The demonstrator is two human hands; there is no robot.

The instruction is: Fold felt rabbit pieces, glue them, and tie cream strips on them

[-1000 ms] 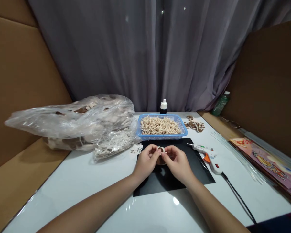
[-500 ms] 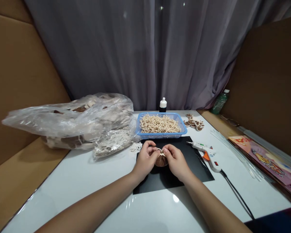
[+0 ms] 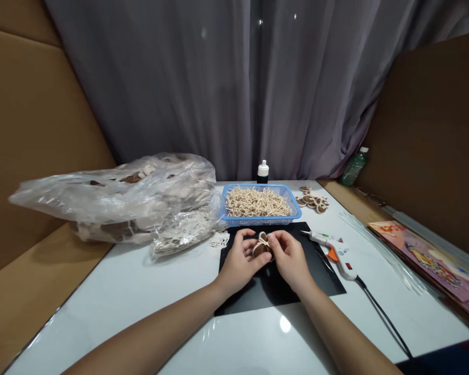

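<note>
Between both hands is a small rounded brown piece with a pale edge and a cream cord bow (image 3: 263, 242), held over a black sheet (image 3: 254, 297). My left hand (image 3: 240, 263) has its thumb across the lower front and its fingers curled around the left side. With thumb and forefinger, my right hand (image 3: 289, 259) pinches the upper right by the bow. The fingers cover part of the piece. Beyond the hands stands a blue basket (image 3: 260, 221) full of short cream cords (image 3: 257, 202).
Right of the sheet lies a white glue gun (image 3: 330, 247) with its cable. Similar brown pieces (image 3: 315, 200) are heaped behind it. Clear glue sticks (image 3: 383, 252) lie further right. Plastic bags (image 3: 140, 203) fill the left, and a white-capped bottle (image 3: 262, 172) stands behind the basket.
The brown piece has turned in my hands, so its bow now shows more. My left thumb has moved down across its front, and the left fingers have spread around its side.
</note>
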